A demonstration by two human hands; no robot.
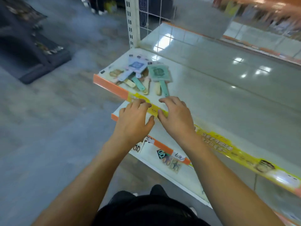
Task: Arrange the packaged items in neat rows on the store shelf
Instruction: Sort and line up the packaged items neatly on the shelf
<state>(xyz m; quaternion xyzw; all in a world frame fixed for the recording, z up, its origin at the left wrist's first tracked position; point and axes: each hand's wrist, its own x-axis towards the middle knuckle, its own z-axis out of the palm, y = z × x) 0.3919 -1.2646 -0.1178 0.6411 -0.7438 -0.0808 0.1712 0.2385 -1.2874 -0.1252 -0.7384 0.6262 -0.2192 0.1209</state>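
Observation:
A loose heap of packaged hand mirrors or brushes lies at the left front corner of the white store shelf (211, 98). A green pack (158, 73) lies on the heap's right, a blue pack (136, 66) on top in the middle, and beige packs (114, 73) on the left. My left hand (134, 118) hovers at the shelf's orange and yellow front edge, fingers loosely spread and holding nothing. My right hand (175, 115) is beside it, just short of the green pack's handle, also holding nothing.
A lower shelf (164, 167) under my arms holds packaged scissors (164, 156) and a handwritten price tag (179, 155). A white slotted upright (132, 22) and wire grid stand at the shelf's back left. A dark mat (32, 51) lies on the floor to the left.

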